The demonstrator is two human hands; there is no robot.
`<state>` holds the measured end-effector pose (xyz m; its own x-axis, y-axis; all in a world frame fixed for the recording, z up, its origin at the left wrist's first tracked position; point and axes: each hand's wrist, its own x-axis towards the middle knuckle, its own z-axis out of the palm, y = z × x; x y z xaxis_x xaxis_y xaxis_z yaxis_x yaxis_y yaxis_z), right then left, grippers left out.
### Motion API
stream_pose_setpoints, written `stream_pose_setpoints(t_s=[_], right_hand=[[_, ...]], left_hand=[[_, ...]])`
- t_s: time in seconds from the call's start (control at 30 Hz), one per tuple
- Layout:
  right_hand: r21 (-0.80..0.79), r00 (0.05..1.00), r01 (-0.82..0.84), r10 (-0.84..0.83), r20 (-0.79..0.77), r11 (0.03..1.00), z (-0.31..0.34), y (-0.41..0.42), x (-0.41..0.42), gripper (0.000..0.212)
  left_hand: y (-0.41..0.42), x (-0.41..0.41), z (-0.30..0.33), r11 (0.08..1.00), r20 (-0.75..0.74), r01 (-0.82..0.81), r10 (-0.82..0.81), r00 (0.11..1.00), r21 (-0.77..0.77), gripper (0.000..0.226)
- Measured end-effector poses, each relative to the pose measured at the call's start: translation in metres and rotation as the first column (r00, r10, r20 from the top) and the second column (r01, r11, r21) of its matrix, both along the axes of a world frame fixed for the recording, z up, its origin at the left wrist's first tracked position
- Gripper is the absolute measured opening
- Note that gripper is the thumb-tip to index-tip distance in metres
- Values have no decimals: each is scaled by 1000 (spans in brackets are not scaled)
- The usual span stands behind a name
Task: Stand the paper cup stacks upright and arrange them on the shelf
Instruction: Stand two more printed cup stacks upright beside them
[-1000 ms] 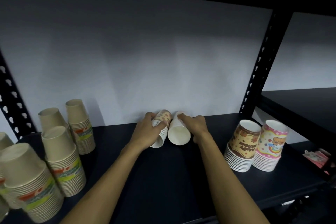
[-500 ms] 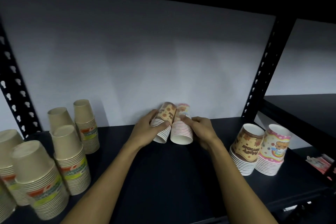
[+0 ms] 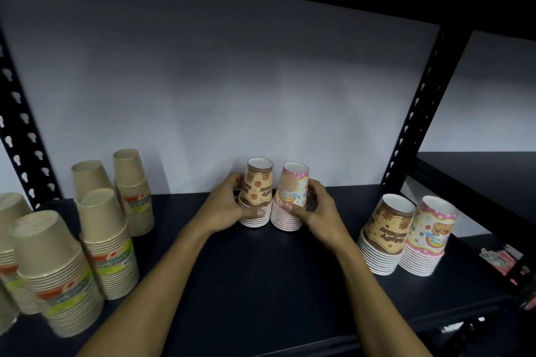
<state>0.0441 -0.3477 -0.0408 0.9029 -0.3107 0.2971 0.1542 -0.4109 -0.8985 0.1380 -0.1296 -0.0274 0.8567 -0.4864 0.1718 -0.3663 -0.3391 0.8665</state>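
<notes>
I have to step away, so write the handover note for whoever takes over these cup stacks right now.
Left hand: fingers grip the brown-print stack.
Right hand: fingers grip the pink-print stack.
Both stacks stand upside down, side by side, mid-shelf near the back.
Done: a brown and pink pair stands at right; kraft stacks stand at left.
Left: let go, check the two stay standing, line them up with the others.

kraft cup stacks (image 3: 8, 255) cut off left, pink packet (image 3: 504, 261) blurred
</notes>
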Motion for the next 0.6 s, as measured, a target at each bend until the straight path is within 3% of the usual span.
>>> stream_pose_setpoints(t_s=[0.27,0.4,0.6], right_hand=[[46,999,-26,24,46,999,2,4,-7,75],[90,993,9,-19,114,996,6,3,-8,71],[24,994,-14,11,111,1000,6,8,-6,61]], left_hand=[[4,2,5,997,-32,75,-76,997,-29,82],[5,0,9,982,-84,136,-148,985,-134,78],[5,3,6,979,-47,131,-140,989,-159,68]])
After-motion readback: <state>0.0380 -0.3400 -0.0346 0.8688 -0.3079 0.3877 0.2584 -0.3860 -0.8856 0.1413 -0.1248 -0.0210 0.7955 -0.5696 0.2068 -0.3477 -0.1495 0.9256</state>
